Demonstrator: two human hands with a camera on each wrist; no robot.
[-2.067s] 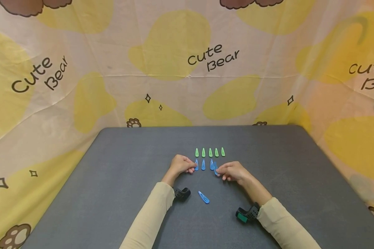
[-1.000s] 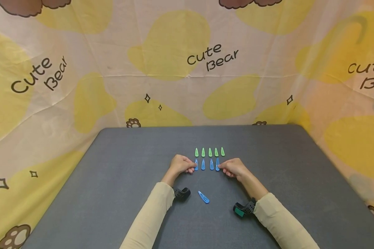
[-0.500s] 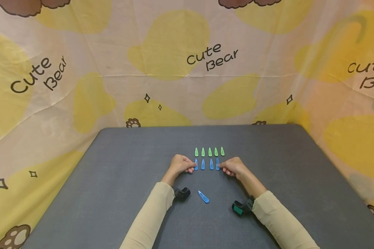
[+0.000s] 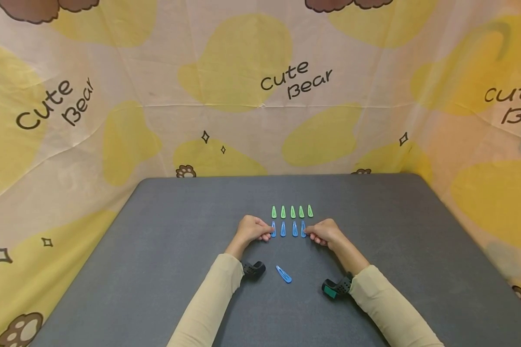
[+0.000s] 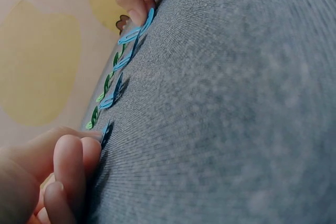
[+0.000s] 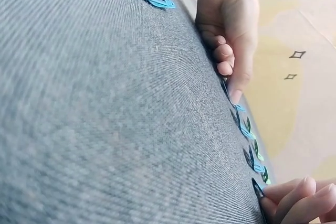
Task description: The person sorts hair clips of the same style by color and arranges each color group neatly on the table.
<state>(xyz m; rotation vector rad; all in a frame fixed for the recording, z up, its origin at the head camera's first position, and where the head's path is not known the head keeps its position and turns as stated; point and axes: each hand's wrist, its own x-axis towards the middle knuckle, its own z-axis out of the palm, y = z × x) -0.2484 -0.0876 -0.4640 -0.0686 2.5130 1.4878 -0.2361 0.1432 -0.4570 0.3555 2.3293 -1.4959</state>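
Several blue snap hair clips stand side by side in a row, below a row of green snap hair clips [image 4: 293,211]. My left hand [image 4: 255,228] pinches the leftmost blue hair clip [image 4: 273,229] between thumb and forefinger, the other fingers curled under. At the row's right end my right hand [image 4: 325,232] has its thumb and forefinger on the rightmost blue hair clip [image 4: 303,228]. The left wrist view shows that clip [image 5: 149,20] under the right fingertips. Between the hands lie two more blue clips, one of them the third from the left [image 4: 294,229].
One loose blue hair clip [image 4: 283,274] lies slanted on the dark grey table [image 4: 178,217], nearer the person, between the forearms. Black wrist cameras sit on both wrists. A patterned cloth [image 4: 234,62] hangs behind the table and along its sides.
The right hand has shifted the rightmost blue clip slightly right and away from the person, and turned it upright into line with the row. Left hand and loose clip have stayed put.
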